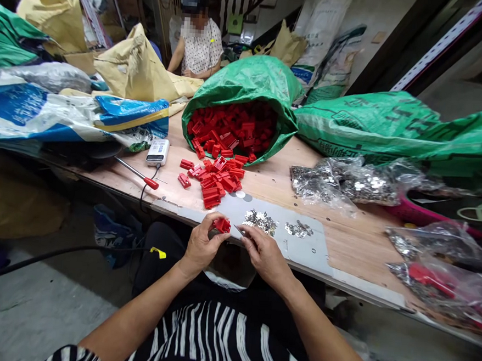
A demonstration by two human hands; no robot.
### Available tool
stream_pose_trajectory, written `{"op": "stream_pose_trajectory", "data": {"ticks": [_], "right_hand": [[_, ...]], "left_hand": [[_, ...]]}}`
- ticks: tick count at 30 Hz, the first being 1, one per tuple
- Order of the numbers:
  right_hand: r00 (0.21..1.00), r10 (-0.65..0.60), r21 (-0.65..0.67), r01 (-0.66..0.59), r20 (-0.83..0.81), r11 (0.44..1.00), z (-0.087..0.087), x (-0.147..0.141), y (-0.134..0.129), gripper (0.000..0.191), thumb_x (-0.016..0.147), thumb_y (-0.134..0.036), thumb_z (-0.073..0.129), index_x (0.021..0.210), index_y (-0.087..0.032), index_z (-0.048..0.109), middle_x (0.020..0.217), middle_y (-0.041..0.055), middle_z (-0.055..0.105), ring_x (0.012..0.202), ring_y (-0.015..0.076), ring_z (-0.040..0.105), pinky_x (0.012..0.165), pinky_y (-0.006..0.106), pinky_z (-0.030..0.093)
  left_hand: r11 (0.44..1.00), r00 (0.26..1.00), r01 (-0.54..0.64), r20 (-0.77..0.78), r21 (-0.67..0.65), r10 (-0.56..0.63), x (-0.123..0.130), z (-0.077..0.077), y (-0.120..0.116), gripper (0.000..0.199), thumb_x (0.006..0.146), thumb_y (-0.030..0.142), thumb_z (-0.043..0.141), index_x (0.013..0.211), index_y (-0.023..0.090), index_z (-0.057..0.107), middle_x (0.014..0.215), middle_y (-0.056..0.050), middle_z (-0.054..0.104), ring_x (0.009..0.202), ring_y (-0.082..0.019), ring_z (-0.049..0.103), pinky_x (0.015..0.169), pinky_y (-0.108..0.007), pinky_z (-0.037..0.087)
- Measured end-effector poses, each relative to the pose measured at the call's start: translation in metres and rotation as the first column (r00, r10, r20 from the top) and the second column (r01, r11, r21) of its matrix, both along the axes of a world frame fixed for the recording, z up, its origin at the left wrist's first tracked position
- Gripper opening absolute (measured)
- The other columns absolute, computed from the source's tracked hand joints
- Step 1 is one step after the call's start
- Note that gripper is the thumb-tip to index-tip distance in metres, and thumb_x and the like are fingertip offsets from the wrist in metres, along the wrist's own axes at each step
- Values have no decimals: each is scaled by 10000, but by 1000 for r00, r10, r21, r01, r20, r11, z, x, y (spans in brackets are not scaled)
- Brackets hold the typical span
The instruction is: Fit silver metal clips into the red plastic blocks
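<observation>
1. Wood table, green sack on top; person, stairs behind sack.
2. Left hand clamped on red part, sack's near side.
3. Right hand just beside, pinching metal piece.

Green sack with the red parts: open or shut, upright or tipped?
Open and tipped on its side: the sack has its mouth facing the worker, with red parts spilling onto the table.
</observation>
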State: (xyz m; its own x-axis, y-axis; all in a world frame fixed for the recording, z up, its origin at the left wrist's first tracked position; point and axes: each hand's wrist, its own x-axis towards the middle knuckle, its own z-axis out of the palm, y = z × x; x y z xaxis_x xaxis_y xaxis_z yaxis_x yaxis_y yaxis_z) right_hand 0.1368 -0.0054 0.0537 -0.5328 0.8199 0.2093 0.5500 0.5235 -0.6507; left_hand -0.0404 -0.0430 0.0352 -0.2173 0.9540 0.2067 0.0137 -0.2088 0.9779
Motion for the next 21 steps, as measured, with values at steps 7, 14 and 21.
{"op": "stream_pose_trajectory", "data": {"ticks": [7,14,21], "right_hand": [[995,1,68,-7,98,998,-1,-5,6,180,886,-166,491,996,-193,630,932,63,663,866,184,619,789,305,474],[989,57,64,-66,133,996,-4,-2,12,226,881,-150,493,1035,-201,651,937,68,651,878,181,611,801,314,484],[986,68,46,-76,150,996,-1,-2,13,214,884,-137,504,1012,-199,664,933,61,651,894,179,613,811,305,489]], "left_hand": [[999,996,25,-82,-30,-28,-3,-8,15,407,672,158,739,1054,294,700,1060,-40,699,1034,-247,602,1024,-378,380],[993,993,100,-59,-59,-103,-7,-3,19,433,652,116,730,1039,309,713,1063,-24,706,1056,-252,595,1095,-407,307],[993,982,111,-150,-49,-117,-8,-4,20,434,674,138,715,1068,322,703,1079,-21,707,1075,-258,591,1090,-417,314]]}}
